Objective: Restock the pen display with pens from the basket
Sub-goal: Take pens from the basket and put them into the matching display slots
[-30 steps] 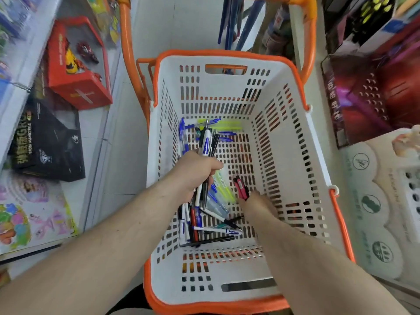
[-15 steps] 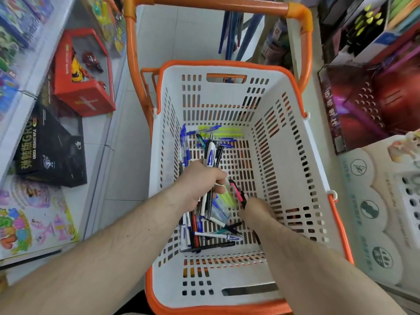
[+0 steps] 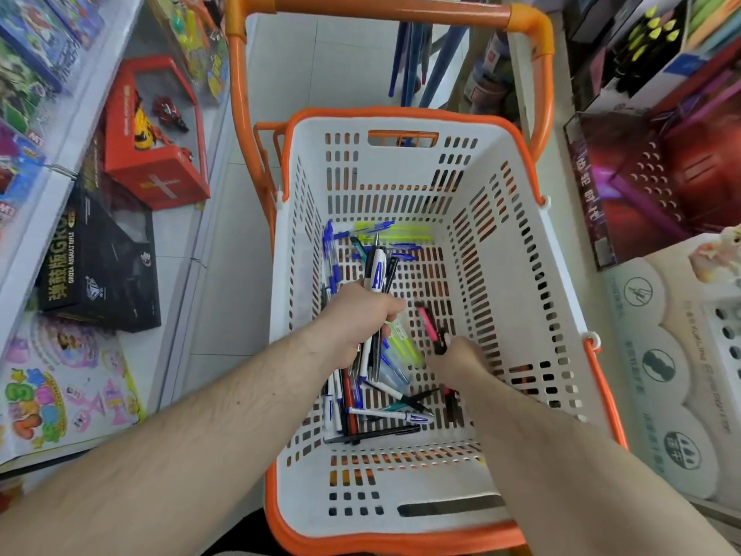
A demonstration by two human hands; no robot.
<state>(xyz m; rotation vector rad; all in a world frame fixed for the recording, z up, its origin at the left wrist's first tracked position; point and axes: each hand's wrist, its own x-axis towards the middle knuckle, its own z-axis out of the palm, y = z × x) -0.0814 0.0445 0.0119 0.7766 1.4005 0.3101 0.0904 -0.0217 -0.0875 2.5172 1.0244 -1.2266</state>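
Two hands grasping pens, left (image 3: 357, 319) a bundle (image 3: 376, 282), right (image 3: 457, 357) a pink pen (image 3: 427, 325), box (image 3: 100, 266) reading "GROZA"

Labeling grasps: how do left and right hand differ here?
The left hand grips a bundle of pens in a fist; the right hand pinches a single pink pen. The left sits nearer the basket's left wall, the right nearer its middle. Both are inside the basket.

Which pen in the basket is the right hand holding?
The pink-and-black pen, pinched by the right hand; the others lie loose or sit bunched in the left hand.
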